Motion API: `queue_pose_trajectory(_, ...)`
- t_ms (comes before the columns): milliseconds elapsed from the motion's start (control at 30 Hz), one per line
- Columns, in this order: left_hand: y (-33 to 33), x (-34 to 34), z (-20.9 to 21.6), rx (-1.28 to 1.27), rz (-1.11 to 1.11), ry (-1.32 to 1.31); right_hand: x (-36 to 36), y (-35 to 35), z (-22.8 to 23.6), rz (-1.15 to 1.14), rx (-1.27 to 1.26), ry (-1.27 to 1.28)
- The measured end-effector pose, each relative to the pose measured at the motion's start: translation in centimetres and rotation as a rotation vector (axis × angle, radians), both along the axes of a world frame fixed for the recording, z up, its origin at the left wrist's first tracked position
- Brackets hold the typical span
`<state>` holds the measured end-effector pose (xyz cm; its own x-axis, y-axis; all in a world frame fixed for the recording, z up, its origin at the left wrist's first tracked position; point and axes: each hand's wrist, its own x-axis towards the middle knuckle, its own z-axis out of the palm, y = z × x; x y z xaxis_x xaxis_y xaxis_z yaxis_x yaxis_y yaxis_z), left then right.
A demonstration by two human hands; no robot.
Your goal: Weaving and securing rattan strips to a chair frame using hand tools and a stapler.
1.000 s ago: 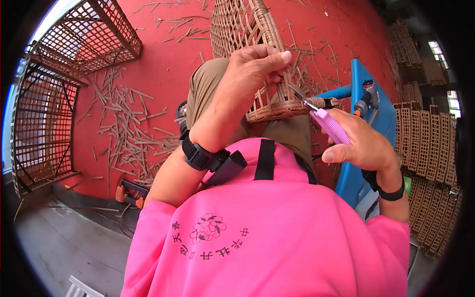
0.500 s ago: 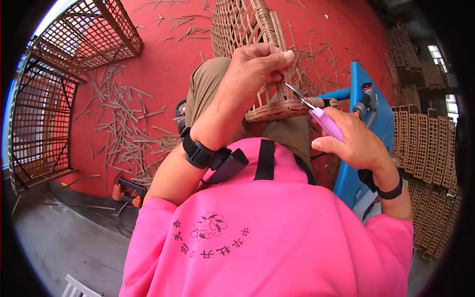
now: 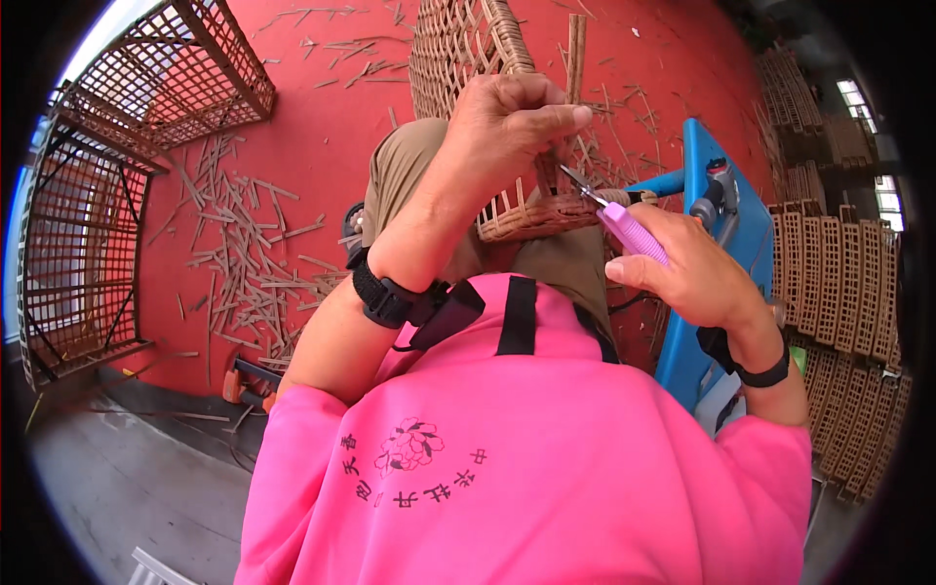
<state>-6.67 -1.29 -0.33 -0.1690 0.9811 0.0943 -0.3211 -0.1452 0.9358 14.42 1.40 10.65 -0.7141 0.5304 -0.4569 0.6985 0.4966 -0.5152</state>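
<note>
A woven wicker basket piece (image 3: 531, 216) leans across my knees, with an open lattice side and a braided edge. My left hand (image 3: 512, 122) is closed in a pinch beside its upper edge. A flat cane strip (image 3: 576, 60) rises just behind those fingertips and appears pinched there; the exact grip is partly hidden. My right hand (image 3: 687, 263) is wrapped round small snips (image 3: 632, 232) with a ridged lilac handle. Their metal tips point up and left, just below my left fingers, close to the strip's lower part.
Cut cane strips (image 3: 258, 258) litter the red floor. Lattice frames (image 3: 83, 234) stand at the left. A blue plastic stool (image 3: 704, 322) with a power tool (image 3: 717, 195) is at my right. Stacked wicker panels (image 3: 834, 283) fill the far right. An orange clamp (image 3: 234, 382) lies at lower left.
The cane strip stands farther right and away from the basket's edge. My left hand has lowered slightly, and the snips have shifted a little left. Both hands keep their closed grips.
</note>
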Motion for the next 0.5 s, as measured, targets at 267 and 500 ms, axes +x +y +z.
queue_pose_trajectory(267,0.7,-2.7,2.1,0.260,0.275,0.046,1.6,-1.6,-1.2,-0.242,-0.068,0.247)
queue_pose_trajectory(500,-2.2,-5.4,-0.9,-0.034,0.590,0.415,11.2,1.8,-6.4,-0.926,0.422,0.753)
